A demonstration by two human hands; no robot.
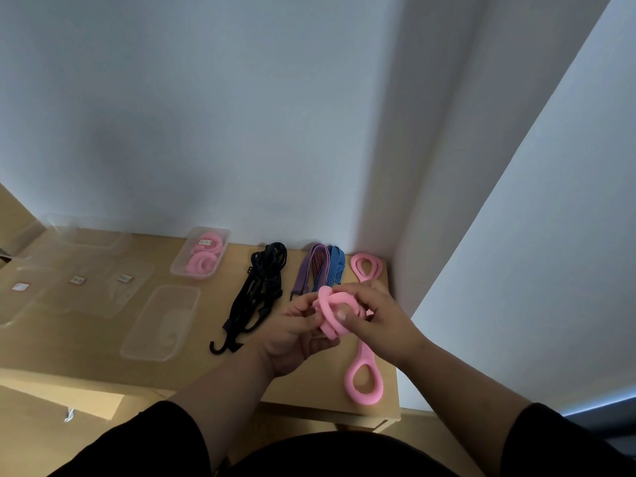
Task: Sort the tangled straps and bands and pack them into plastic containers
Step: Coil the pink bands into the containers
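Both hands hold a coiled pink foam band (331, 311) above the wooden table (192, 370). My left hand (296, 335) grips it from below and the left; my right hand (375, 318) grips it from the right, thumb pressed on the coil. Another pink foam band (363, 376) lies stretched on the table under my right hand, its far loops by the wall. A clear container (179, 270) at the back holds two coiled pink bands (203, 256). An empty clear container (161, 321) stands nearer. A tangle of black straps with hooks (258, 294) and purple and blue striped bands (320, 270) lie between.
Clear lids with small labels (77, 280) lie at the left, and a further clear container (89, 235) stands at the back left by the wall. The table's right edge (395, 373) runs close beside the stretched pink band. A wall corner juts out at the right.
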